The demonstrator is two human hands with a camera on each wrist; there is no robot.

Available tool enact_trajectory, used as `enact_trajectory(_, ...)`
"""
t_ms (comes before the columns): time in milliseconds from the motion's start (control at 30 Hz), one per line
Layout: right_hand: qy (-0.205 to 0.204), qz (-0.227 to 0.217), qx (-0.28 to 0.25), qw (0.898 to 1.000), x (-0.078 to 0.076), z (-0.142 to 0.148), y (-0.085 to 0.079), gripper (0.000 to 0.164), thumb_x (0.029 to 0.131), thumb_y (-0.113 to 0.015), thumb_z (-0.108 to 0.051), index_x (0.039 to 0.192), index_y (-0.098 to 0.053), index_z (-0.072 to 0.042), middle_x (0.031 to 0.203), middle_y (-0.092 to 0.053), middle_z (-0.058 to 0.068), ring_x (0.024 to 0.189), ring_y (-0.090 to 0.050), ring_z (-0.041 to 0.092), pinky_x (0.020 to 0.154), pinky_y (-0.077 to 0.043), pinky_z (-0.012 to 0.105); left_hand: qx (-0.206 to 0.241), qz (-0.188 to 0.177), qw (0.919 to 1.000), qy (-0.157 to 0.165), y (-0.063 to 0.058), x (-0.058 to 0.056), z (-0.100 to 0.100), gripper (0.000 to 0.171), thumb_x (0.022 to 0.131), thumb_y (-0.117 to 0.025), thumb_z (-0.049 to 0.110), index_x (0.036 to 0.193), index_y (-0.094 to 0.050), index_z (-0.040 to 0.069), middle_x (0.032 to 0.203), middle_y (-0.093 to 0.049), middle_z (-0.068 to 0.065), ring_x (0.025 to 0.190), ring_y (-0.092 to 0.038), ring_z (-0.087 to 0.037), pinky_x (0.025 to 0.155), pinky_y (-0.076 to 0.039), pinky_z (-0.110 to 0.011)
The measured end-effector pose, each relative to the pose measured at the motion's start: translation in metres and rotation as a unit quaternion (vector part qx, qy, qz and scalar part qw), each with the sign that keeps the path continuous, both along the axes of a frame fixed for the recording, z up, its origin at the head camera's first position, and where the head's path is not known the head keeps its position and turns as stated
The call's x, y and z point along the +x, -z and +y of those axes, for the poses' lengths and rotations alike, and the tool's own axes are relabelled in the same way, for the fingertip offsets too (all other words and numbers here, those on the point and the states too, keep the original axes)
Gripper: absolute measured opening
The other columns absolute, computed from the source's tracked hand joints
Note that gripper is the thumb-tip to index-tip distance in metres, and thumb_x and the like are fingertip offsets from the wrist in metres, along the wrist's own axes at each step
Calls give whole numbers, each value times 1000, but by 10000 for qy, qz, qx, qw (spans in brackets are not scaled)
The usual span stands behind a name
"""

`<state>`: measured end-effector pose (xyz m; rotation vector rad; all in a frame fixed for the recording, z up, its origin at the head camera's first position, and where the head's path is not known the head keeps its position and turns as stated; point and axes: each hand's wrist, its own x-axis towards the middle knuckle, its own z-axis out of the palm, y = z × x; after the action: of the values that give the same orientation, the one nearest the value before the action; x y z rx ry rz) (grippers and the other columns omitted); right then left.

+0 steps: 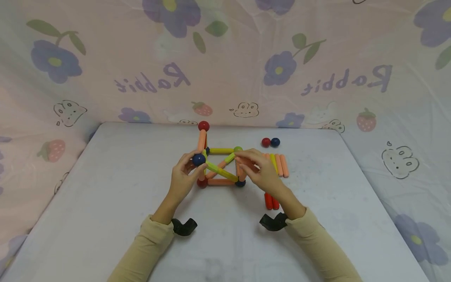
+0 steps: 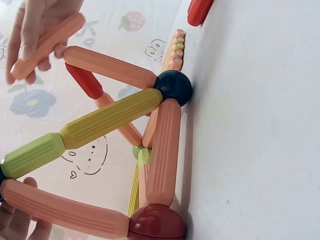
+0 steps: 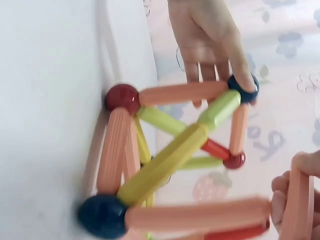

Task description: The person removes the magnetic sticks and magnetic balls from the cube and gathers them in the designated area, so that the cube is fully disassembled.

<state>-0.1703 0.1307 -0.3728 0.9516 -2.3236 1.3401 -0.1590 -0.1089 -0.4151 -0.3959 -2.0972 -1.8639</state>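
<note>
My left hand (image 1: 182, 178) pinches a dark blue ball (image 1: 199, 159) at the upper front-left corner of a frame built from rods and balls. Beneath that ball, a peach rod (image 2: 70, 212) runs down to a red ball (image 2: 157, 222) on the table. A two-tone green and yellow rod (image 3: 165, 162) slants from the held ball to a lower dark blue ball (image 3: 102, 216). My right hand (image 1: 262, 172) holds a loose peach rod (image 2: 50, 47) near the top end of an upright peach rod (image 2: 112, 67) on that lower ball.
Right of the frame, a red ball (image 1: 266, 142) and a dark blue ball (image 1: 275, 142) lie side by side. Several peach and yellow rods (image 1: 284, 166) lie in a row before them, with red rods (image 1: 269, 201) nearer. Another red ball (image 1: 203, 125) tops the frame's back left.
</note>
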Motion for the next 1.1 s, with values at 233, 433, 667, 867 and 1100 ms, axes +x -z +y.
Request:
enact_trajectory(233, 686, -297, -401, 9964, 2, 38, 4, 29, 84, -66, 8, 112, -66, 5, 100, -68, 19, 86, -58, -7, 64, -53, 9, -20, -20, 10000, -16, 1, 0, 0, 42, 86, -68, -2, 126, -56, -3, 113, -56, -24, 100, -59, 6, 92, -50, -7)
enact_trajectory(433, 1452, -1427, -919, 9747, -5, 78, 9, 33, 90, -64, -1, 121, -60, 7, 100, -62, -8, 81, -61, -5, 72, -54, 7, -20, 51, 10000, -22, 0, 0, 1, 42, 86, -67, -2, 126, -56, -4, 113, -57, -25, 100, -59, 6, 92, -50, -7)
enact_trajectory(667, 2190, -2478, -980, 9386, -25, 116, 25, 42, 93, -62, -15, 129, -54, 6, 90, -59, -18, 73, -66, -4, 69, -58, 13, 4, 136, 9999, -26, 0, 0, 0, 44, 84, -68, -4, 126, -56, -6, 111, -56, -26, 99, -59, 7, 91, -50, -7)
enact_trajectory(867, 2606, -2986, -923, 9134, -39, 131, 38, 46, 93, -63, -15, 132, -52, 7, 83, -57, -18, 68, -63, -10, 67, -54, 8, 68, 86, 9999, 4, 0, 1, 0, 44, 85, -68, -4, 126, -55, -6, 112, -56, -25, 99, -59, 7, 91, -51, -7)
enact_trajectory(1100, 3212, -3386, -88, 8844, -59, 138, 53, 43, 95, -60, -23, 133, -56, -3, 91, -58, -8, 72, -52, -6, 65, -47, 7, 69, 65, 9999, -41, -1, 0, 0, 43, 85, -68, -4, 126, -56, -6, 113, -57, -26, 99, -59, 7, 91, -51, -7)
